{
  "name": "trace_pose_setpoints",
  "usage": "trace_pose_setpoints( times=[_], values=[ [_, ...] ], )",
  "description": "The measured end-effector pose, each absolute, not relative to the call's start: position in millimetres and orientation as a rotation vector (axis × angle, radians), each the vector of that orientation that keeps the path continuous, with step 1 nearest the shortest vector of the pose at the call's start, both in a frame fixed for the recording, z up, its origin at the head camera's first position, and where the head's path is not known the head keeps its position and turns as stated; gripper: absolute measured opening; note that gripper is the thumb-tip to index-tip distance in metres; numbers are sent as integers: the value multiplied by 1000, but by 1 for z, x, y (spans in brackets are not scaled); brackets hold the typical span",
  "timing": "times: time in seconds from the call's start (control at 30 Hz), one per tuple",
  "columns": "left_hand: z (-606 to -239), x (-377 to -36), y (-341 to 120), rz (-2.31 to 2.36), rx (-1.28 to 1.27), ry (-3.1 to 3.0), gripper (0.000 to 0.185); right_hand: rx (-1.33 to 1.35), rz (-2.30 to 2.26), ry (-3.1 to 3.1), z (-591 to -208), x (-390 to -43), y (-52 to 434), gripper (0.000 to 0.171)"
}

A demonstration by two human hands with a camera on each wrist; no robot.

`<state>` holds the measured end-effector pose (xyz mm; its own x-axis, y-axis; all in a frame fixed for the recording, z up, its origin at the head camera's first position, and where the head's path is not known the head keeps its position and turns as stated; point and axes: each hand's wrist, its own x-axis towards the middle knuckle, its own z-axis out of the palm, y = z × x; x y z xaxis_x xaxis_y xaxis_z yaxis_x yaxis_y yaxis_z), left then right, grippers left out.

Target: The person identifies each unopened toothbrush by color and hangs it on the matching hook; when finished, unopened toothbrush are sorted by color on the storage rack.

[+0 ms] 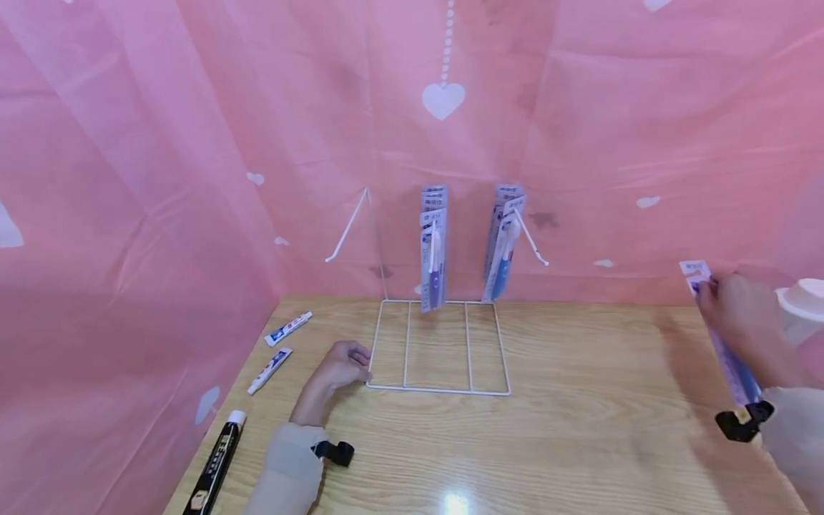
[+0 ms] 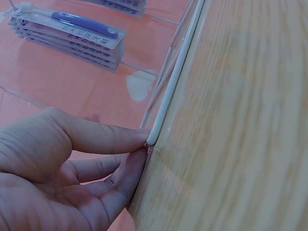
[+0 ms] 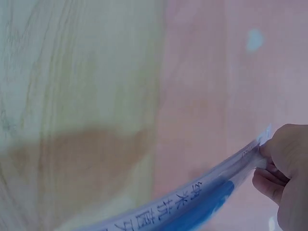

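A white wire rack [image 1: 438, 390] stands on the wooden table against the pink cloth. My left hand [image 1: 337, 365] is at its front left corner; in the left wrist view, thumb and fingertip pinch the white wire [image 2: 166, 103]. At the far right, my right hand [image 1: 747, 318] holds a packaged toothbrush [image 3: 197, 204] near the top of its card, and the blue handle shows through the clear pack. Several packaged toothbrushes hang on the rack's middle prong [image 1: 433, 254], and another stack [image 1: 502, 247] hangs on the right prong. The left prong [image 1: 347, 225] is bare.
Two small toothpaste tubes [image 1: 287, 329] lie left of the rack. Nearer the front left edge lies a large black tube [image 1: 215, 465] with a white cap. A white-lidded container [image 1: 801, 300] stands behind my right hand. Pink cloth [image 1: 322, 107] hangs behind and at the left.
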<state>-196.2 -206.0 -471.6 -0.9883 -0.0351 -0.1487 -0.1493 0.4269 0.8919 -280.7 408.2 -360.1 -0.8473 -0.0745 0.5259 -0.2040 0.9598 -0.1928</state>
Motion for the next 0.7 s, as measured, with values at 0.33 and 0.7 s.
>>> trace_pose_setpoints(
  times=[0.33, 0.7],
  values=[
    [-472, -196, -207, 1640, -198, 2534, 37, 286, 348, -2454, -314, -245, 343, 27],
    [-470, -195, -206, 1625, -168, 2544, 37, 451, 343, -2163, -292, -201, 287, 22]
  ],
)
